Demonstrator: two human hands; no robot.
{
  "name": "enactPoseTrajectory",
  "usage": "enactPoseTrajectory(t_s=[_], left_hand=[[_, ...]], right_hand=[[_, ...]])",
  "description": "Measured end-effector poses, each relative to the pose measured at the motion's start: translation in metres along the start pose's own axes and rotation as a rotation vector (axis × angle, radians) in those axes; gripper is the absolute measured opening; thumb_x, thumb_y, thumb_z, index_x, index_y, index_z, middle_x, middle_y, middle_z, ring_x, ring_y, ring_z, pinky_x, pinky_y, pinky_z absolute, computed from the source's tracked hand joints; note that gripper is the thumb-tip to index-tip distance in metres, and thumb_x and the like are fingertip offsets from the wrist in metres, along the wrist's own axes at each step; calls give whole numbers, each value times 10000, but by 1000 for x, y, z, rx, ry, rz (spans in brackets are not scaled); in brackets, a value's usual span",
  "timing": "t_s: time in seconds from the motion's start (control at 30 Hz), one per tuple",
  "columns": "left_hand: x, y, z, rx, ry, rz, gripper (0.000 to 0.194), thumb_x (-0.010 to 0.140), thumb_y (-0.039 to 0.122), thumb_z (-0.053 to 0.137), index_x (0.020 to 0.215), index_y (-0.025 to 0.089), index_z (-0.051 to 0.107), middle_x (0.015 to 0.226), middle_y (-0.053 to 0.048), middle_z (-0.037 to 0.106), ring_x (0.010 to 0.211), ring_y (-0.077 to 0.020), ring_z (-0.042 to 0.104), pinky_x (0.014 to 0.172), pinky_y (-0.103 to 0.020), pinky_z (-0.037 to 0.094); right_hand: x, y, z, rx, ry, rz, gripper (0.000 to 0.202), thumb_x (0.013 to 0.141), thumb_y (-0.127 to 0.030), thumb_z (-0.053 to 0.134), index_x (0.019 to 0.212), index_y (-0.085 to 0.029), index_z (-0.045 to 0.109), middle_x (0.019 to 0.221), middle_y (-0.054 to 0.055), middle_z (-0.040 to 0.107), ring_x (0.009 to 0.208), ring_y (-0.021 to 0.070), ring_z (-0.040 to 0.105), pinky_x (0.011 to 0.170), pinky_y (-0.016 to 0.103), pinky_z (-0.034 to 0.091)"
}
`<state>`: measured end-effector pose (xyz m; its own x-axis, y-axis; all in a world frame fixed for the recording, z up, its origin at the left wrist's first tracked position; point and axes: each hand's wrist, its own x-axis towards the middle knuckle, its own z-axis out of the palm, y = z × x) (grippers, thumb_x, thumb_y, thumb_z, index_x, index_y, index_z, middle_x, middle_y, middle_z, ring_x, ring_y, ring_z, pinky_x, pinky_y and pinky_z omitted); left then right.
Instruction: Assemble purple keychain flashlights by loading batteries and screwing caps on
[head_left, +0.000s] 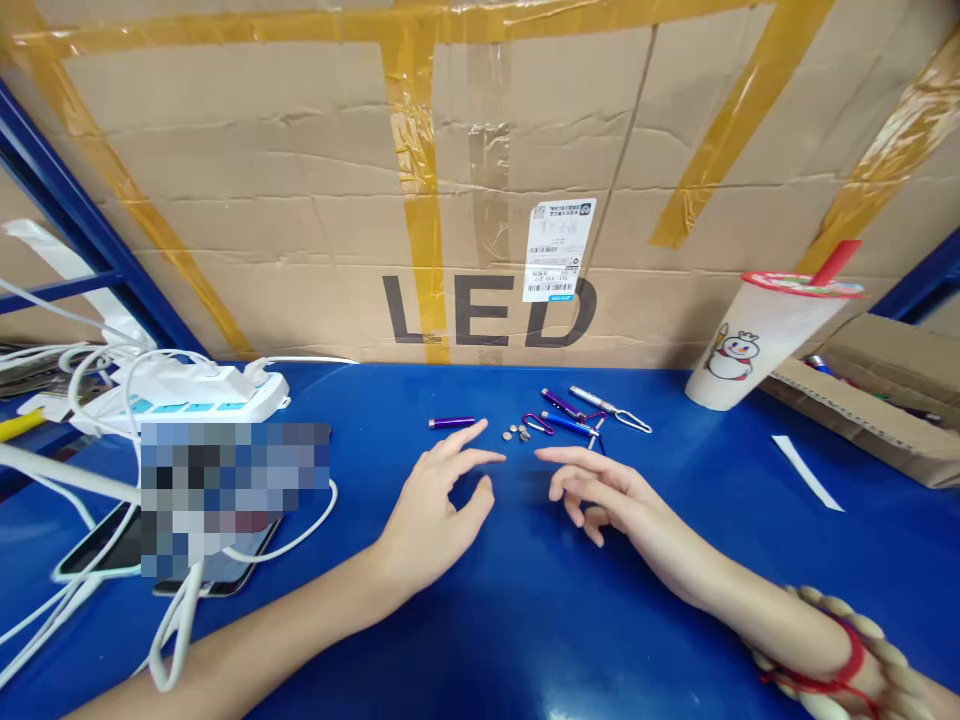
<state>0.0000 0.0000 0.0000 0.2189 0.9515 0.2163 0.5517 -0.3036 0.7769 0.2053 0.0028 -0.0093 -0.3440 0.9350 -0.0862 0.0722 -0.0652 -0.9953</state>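
My left hand (pixel 442 500) hovers over the blue table with fingers spread and nothing in them. Just past its fingertips lies a short purple metal tube (pixel 452 423), like a penlight body. Several small silver discs (pixel 508 436), like button cells, are scattered between the hands. My right hand (pixel 600 490) has its index finger stretched toward the discs and the other fingers loosely bent, holding nothing. Beyond it lie a purple penlight (pixel 561 403), a blue penlight (pixel 570 425) and a silver penlight (pixel 592 398) with a carabiner clip (pixel 634 421). A purple carabiner (pixel 540 424) rests near the discs.
A large taped carton (pixel 300 220) walls off the back. At right stand a drink cup (pixel 757 350) with a red straw, a white strip (pixel 806 472) and an open cardboard box (pixel 862 410). To the left, white cables tangle around a power strip (pixel 225 395) and phones (pixel 105 545).
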Motion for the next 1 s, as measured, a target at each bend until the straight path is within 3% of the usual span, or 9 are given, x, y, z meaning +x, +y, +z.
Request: enactPoseTrajectory(t_s=[0.17,0.3,0.43,0.67,1.0], left_hand=[[15,-22,-1,393,-52,-18,421,846,292,457,1258,246,528,1500,-34,267,1409,-264,145,1106,-519,198],[20,-32,-3,514,-90,-20,428,875,339,414,1278,229,508,1496,-60,277,1409,-266,136,1104,-509,216],[19,-35,-3,550,-65,14,394,886,370,403,1218,224,557,1442,-67,388,1380,-276,240,1090,-505,259],[15,-31,-1,577,21,112,270,872,272,434,1058,219,622,1256,-62,543,1192,-259,470,1021,-479,376],[14,-34,1,601,-26,118,328,904,226,366,1145,199,586,1343,-80,485,1327,-285,325,1065,-515,313]], right_hand=[[3,9,-8,-604,111,-318,264,875,-293,448,1052,-209,626,902,57,631,748,150,586,582,249,487],[1,10,-9,-862,94,-492,243,897,-211,416,1031,-230,618,997,46,630,896,163,596,778,308,506],[1,10,-9,-945,76,-536,235,898,-182,420,1029,-228,610,1011,43,630,946,168,590,852,337,491],[2,11,-10,-977,99,-546,229,887,-175,434,1032,-225,604,1032,51,627,962,176,590,862,340,492],[4,15,-11,-970,79,-490,228,891,-197,437,1067,-223,581,1070,51,606,1003,179,567,901,360,471]])
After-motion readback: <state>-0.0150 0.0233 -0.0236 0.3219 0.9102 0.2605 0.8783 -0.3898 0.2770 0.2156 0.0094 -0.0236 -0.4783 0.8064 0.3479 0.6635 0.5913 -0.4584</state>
